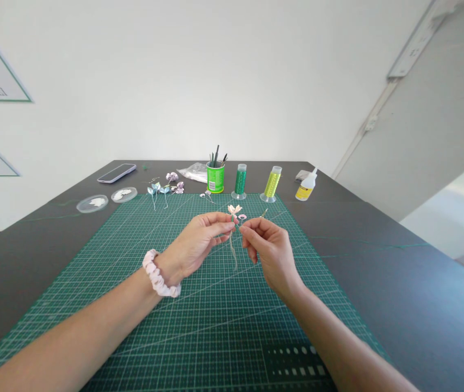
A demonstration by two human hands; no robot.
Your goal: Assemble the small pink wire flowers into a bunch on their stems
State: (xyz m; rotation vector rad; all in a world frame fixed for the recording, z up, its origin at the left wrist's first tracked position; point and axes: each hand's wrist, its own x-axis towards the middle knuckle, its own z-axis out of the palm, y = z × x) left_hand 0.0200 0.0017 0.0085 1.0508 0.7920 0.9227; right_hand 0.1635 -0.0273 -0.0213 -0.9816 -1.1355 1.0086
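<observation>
In front of me, over the cutting mat, my left hand [201, 239] pinches the stem of a small pale pink artificial flower [234, 209] between thumb and fingertips. Thin pale stem strands [233, 251] hang below those fingers. Close beside it, my right hand [270, 247] is closed in a pinch on a short bit of green thread [237, 226] that runs to the flower's stem. A small pink petal piece [242, 216] shows just behind the fingertips. Above my right knuckles sticks up a thin pointed tip [264, 213]; whether I hold it, I cannot tell.
The green cutting mat [199, 326] covers the table's middle. Behind it stand a green can of tools [215, 178], a green thread spool [240, 182], a yellow-green spool [271, 184] and a glue bottle [305, 187]. Leftward are wired flowers [165, 189], two shallow dishes [92, 203] and a phone [116, 173].
</observation>
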